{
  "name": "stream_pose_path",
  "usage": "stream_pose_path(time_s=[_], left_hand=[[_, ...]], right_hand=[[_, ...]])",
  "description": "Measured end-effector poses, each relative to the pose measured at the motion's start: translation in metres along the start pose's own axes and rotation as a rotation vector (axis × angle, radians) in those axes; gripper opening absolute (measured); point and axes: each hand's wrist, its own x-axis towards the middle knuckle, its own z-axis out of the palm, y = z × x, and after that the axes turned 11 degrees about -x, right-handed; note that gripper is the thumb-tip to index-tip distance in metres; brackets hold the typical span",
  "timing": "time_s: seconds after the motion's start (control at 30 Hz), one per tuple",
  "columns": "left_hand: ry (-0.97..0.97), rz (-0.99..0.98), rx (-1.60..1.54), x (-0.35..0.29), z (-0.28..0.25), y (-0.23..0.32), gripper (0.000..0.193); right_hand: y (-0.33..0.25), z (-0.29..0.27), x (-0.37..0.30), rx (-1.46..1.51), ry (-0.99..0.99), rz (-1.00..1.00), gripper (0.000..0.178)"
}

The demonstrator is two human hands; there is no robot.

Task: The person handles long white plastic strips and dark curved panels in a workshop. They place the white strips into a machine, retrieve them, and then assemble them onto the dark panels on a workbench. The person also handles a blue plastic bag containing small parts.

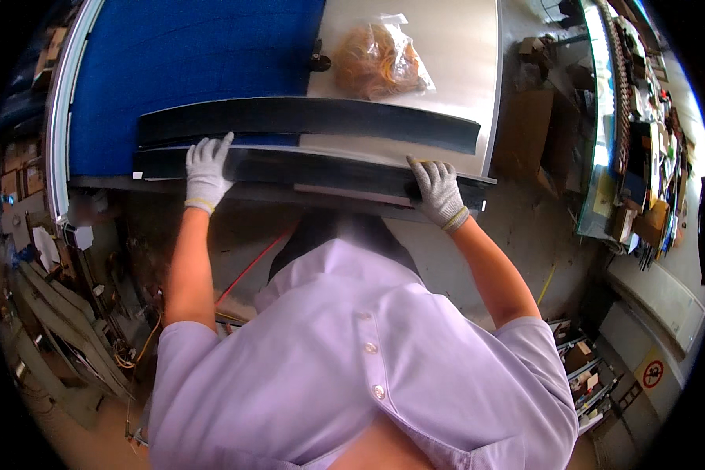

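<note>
Both my hands wear pale knitted gloves and are at a long black strip (313,166) lying along the near edge of the worktable. My left hand (207,171) is closed over its left part, fingers across the top and thumb toward the right. Near its right end, my right hand (439,188) grips it with the fingers bent over the far edge. The undersides of both hands are hidden. Just beyond, a second long black strip (313,119) lies nearly parallel, slightly curved in this view. Small white tabs show at both ends of the near strip.
The worktable has a blue surface (196,55) at left and a pale panel (462,55) at right. A clear plastic bag of tan rubber bands (372,63) rests on the panel, beside a small black fitting (319,61). Cardboard boxes (536,129) and a cluttered glass-topped shelf stand to the right.
</note>
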Motion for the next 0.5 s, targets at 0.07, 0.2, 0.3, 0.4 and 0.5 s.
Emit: stream_pose_path(time_s=[0.07,0.2,0.3,0.4,0.5], left_hand=[[0.026,0.041,0.031,0.000,-0.007,-0.013,0.105],[0.051,0.045,0.100,0.033,-0.049,-0.010,0.102],[-0.074,0.051,0.096,0.074,-0.047,-0.007,0.108],[-0.267,0.032,0.132,0.095,-0.032,-0.001,0.116],[-0.315,0.037,0.097,0.103,-0.026,-0.007,0.114]], right_hand=[[0.011,-0.001,0.009,-0.003,0.022,-0.031,0.085],[0.037,-0.017,0.047,0.007,0.008,-0.010,0.094],[0.053,-0.004,0.072,-0.078,-0.254,0.082,0.101],[0.055,0.012,0.077,-0.237,-0.217,0.002,0.111],[0.058,0.014,0.091,-0.214,-0.391,0.071,0.120]])
